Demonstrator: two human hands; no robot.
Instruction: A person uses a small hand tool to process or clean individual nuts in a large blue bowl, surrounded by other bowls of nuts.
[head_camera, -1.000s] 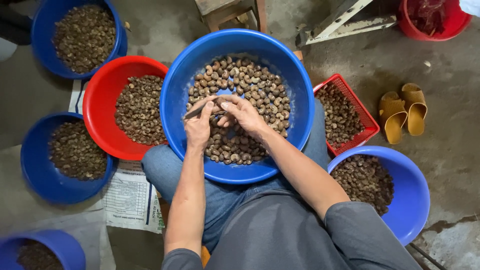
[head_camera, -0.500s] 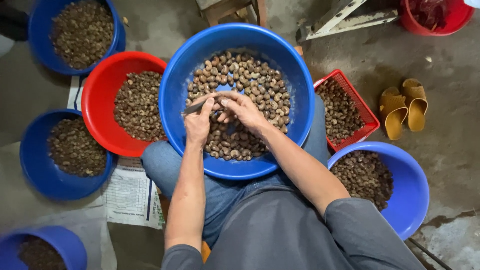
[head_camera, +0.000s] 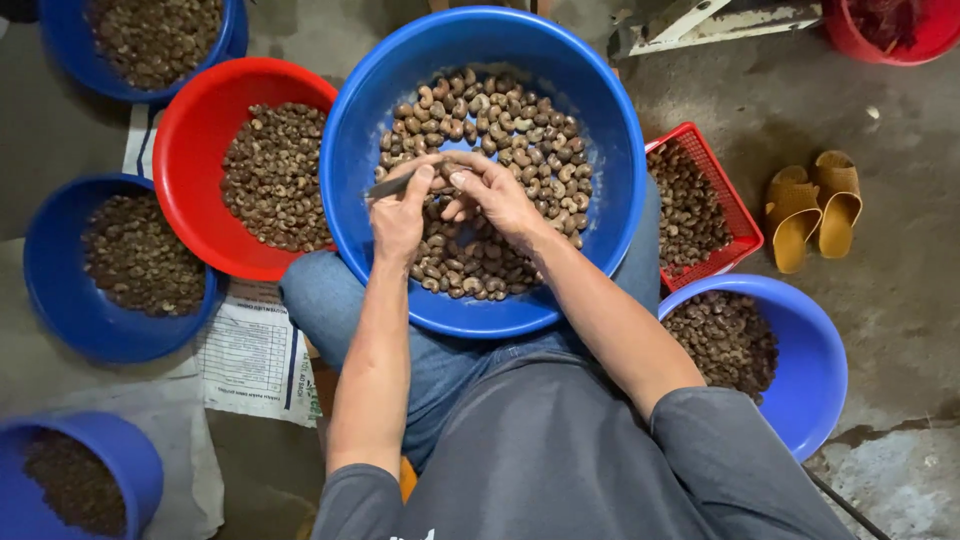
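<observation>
A large blue basin (head_camera: 355, 130) rests on my lap, part filled with brown nuts in the shell (head_camera: 510, 130). Both hands meet over its middle. My left hand (head_camera: 400, 215) grips a thin knife (head_camera: 385, 186) whose blade sticks out to the left. My right hand (head_camera: 492, 192) pinches a single nut (head_camera: 447, 168) against the left thumb, right at the knife. The nut is mostly hidden by my fingers.
A red basin (head_camera: 190, 120) of nuts sits to the left, with blue basins (head_camera: 50, 250) around it. A red mesh basket (head_camera: 735, 215) and another blue basin (head_camera: 820, 370) of nuts stand to the right. Yellow sandals (head_camera: 815, 208) lie on the concrete floor. Paper (head_camera: 250, 360) lies under my left knee.
The hands have stayed together over the basin, with only small finger movements around the nut and knife. The view has shifted slightly.
</observation>
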